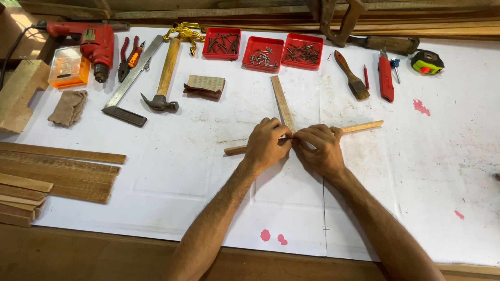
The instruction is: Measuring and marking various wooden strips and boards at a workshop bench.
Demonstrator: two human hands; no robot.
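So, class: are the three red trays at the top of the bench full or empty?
Partly filled. Each red tray holds loose nails, with red floor showing between them.

Joint of the two strips [282, 104] hidden under left hand [266, 144] and right hand [320, 150]; fingertip grip too small to tell. Saw [344, 23] cut off by top edge. Drill [94, 44] cord cut at left edge. Contents of red trays [263, 54] too small to sort. Wood stack [47, 177] cut off at left.
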